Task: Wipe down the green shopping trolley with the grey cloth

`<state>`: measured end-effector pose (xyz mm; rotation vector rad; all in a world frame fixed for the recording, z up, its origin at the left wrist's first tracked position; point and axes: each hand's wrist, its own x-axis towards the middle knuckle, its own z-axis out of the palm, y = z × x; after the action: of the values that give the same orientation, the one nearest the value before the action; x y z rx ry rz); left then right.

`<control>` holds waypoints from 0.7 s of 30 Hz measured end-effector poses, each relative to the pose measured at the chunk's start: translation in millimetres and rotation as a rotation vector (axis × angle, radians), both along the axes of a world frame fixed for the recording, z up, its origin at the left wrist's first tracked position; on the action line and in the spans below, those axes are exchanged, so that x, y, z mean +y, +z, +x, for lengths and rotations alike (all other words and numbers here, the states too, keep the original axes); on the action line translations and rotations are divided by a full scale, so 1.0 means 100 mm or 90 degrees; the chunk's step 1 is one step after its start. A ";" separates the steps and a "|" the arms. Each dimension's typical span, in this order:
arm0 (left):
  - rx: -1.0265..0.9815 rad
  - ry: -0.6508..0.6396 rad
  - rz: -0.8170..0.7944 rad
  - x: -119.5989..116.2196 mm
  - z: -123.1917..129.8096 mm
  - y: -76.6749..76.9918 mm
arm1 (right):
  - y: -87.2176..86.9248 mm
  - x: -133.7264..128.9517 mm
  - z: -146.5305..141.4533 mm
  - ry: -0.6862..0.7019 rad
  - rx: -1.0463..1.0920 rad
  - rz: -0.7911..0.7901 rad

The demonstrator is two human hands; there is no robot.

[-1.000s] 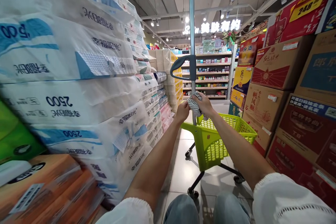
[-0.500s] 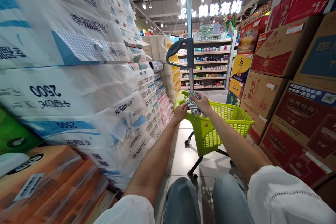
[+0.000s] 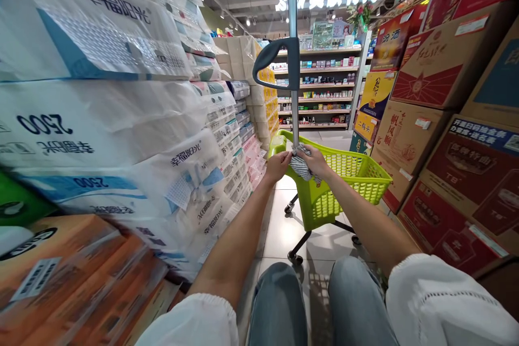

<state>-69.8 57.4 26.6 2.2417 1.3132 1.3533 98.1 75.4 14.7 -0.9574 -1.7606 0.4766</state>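
A mop's metal pole (image 3: 292, 11) runs down from the top of the view, with a dark grey loop handle (image 3: 263, 62) on it. Grey-and-white striped mop strips (image 3: 300, 166) are bunched at the pole's lower end. My right hand (image 3: 317, 162) is closed around the strips from the right. My left hand (image 3: 279, 166) is closed at their left edge, fingertips pinched against them; what exactly it grips is partly hidden. Just behind my hands stands a lime-green shopping cart (image 3: 348, 170) on dark legs with casters.
Plastic-wrapped tissue packs (image 3: 170, 124) are stacked high on the left, above orange packs (image 3: 73, 275). Cardboard cartons (image 3: 421, 135) form a wall on the right. Shelves of small goods (image 3: 320, 86) stand at the back. Between the stacks lies a tiled floor (image 3: 275, 232).
My view has tilted and shifted slightly, so the stacks and mop handle sit higher. Both hands stay on the striped strips, with a small shift of the fingers.
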 end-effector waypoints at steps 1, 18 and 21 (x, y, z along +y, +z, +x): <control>0.004 0.004 0.004 -0.01 0.00 0.01 | 0.02 0.00 -0.04 -0.016 0.023 0.020; 0.230 0.185 0.103 0.00 0.24 -0.23 | -0.36 -0.15 0.01 -0.304 -0.202 0.092; 0.301 0.225 0.115 0.04 0.24 -0.27 | -0.50 -0.24 -0.06 -0.288 -0.318 0.138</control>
<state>-46.0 61.5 -0.4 2.6600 1.8826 1.1107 91.9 51.7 -35.7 -1.3470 -1.8954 -0.2616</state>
